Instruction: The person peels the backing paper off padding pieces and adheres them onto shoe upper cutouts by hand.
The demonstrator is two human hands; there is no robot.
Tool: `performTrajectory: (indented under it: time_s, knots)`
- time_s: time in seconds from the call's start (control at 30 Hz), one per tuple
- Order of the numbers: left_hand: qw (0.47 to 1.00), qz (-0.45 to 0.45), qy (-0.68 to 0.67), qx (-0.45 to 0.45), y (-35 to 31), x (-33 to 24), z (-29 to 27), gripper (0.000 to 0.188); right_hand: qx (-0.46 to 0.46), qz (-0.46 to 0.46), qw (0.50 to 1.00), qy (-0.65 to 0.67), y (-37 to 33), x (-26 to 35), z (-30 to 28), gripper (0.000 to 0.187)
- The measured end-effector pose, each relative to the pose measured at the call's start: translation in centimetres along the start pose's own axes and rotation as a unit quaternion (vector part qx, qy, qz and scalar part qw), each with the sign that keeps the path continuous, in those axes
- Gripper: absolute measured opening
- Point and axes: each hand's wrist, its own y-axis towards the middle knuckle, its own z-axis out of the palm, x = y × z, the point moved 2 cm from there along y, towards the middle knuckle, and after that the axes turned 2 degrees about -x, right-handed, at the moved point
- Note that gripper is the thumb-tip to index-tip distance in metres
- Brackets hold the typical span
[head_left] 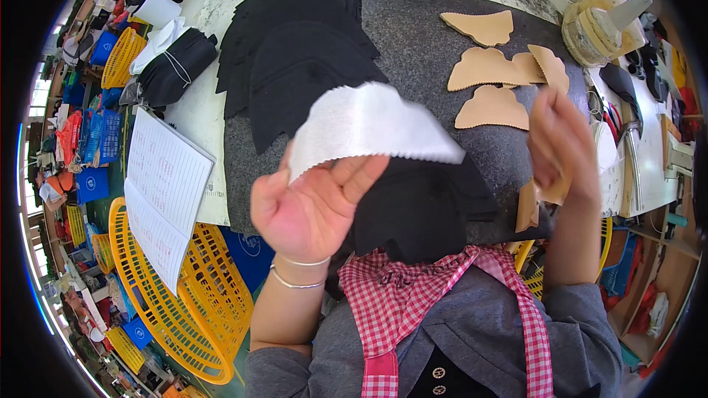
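My left hand [313,206], palm up, holds a white piece with zigzag-cut edges [361,125] between thumb and fingers, raised over the work surface. My right hand [564,144] is at the right side, smeared by motion, with its fingers partly hidden. Just under it are tan pieces [527,206] of similar cut; whether it grips one I cannot tell. More tan zigzag-edged pieces [490,107] lie beyond it in small groups. Stacks of black cut fabric [302,51] cover the left of the dark mat, and further black pieces [420,206] lie near my body.
A grimy pot with a spatula-like tool [594,33] stands at the far right corner of the dark mat [413,51]. An open notebook [166,184] lies at the left edge, above a yellow basket [177,302]. A bundle of tied black fabric [173,66] sits at the far left.
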Motion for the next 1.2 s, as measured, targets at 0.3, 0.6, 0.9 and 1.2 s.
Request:
performTrajectory:
  time_s: [0.3, 0.6, 0.9, 1.2]
  knots:
    - [0.399, 0.287, 0.853, 0.172, 2.8, 4.4, 2.7, 0.075, 0.061, -0.284, 0.948, -0.127, -2.3, 3.2, 10.9, 0.040]
    - [0.736, -0.007, 0.649, -0.192, -0.2, 0.4, 2.3, 0.052, 0.137, -0.069, 0.984, -0.088, 0.7, 2.0, 9.1, 0.023]
    - [0.567, -0.059, 0.795, -0.207, -0.9, 0.9, 1.6, 0.021, 0.128, -0.028, 0.971, -0.198, 3.2, 1.8, 9.2, 0.043]
    - [0.423, -0.070, 0.878, -0.214, -0.9, 1.9, 0.4, 0.023, 0.055, -0.166, 0.875, -0.452, 3.7, 0.1, 10.9, 0.038]
